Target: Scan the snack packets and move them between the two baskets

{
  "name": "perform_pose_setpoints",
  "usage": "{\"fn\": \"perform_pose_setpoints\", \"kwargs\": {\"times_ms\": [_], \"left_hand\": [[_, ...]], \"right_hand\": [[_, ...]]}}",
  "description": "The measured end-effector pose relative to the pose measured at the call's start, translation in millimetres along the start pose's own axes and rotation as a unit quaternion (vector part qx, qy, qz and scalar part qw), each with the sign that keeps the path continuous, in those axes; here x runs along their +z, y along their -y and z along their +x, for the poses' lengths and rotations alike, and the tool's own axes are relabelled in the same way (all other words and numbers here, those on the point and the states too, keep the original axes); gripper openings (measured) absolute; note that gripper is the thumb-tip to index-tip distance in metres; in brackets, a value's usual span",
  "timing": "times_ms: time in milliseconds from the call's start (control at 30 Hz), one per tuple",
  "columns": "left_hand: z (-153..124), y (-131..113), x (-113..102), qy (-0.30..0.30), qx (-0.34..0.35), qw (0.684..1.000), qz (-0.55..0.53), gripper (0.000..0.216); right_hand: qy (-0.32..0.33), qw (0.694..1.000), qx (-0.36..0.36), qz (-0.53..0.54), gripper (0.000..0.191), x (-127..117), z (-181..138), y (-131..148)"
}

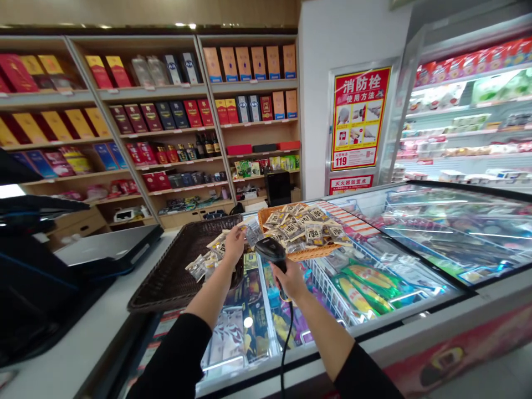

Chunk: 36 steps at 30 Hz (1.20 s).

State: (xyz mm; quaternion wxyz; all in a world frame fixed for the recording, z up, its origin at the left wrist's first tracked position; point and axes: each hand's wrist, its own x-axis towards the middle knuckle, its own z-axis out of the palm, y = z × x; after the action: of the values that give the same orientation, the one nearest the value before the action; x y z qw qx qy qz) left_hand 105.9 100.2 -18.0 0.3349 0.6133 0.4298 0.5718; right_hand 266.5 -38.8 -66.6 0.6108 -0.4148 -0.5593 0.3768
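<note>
My right hand (290, 279) is wrapped round the handle of a black barcode scanner (270, 249), its cord hanging down in front of the freezer. The scanner's head faces left, towards a small clear snack packet (252, 233) pinched in my left hand (235, 244). Just beyond both hands stands an orange woven basket (307, 255) heaped with similar small packets (297, 224). To the left is a dark brown wicker basket (160, 282); a small pile of packets (203, 265) lies at its right end, partly behind my left forearm.
Both baskets rest over a glass-topped chest freezer (394, 321) full of bagged goods. A grey counter (95, 338) with a black checkout machine (37, 266) is on the left. Shelves (178, 133) of boxed goods line the back, and a lit fridge (465, 122) stands at right.
</note>
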Motion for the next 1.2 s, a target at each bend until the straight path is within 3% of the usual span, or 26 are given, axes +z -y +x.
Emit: {"fn": "perform_pose_setpoints", "kwargs": {"times_ms": [200, 367, 667, 867, 1033, 1200], "left_hand": [[-3.1, 1.1, 0.7, -0.063, 0.092, 0.983, 0.147, 0.018], [-11.2, -9.9, -3.1, -0.089, 0.072, 0.971, 0.211, 0.023], [-14.1, -14.4, -3.4, -0.088, 0.058, 0.975, 0.193, 0.027], [-12.6, -17.2, -5.5, -0.096, 0.072, 0.978, 0.172, 0.03], [-8.6, -24.3, -39.6, -0.176, 0.028, 0.951, 0.252, 0.041], [-14.3, -23.2, -86.0, -0.039, -0.038, 0.9, 0.433, 0.042]], "right_hand": [[-0.009, 0.999, 0.006, -0.051, 0.026, -4.9, -3.1, -1.2], [-0.02, 0.999, 0.017, -0.034, 0.027, -4.7, -4.9, -0.2], [-0.042, 0.999, 0.025, -0.007, 0.03, 0.4, -4.7, -2.5], [-0.009, 1.0, 0.017, -0.005, 0.029, -2.3, -4.4, -0.7], [-0.03, 0.999, 0.03, 0.028, 0.033, -1.1, -4.5, 2.6], [-0.017, 0.999, 0.021, 0.018, 0.034, 0.1, -6.9, 8.5]]}}
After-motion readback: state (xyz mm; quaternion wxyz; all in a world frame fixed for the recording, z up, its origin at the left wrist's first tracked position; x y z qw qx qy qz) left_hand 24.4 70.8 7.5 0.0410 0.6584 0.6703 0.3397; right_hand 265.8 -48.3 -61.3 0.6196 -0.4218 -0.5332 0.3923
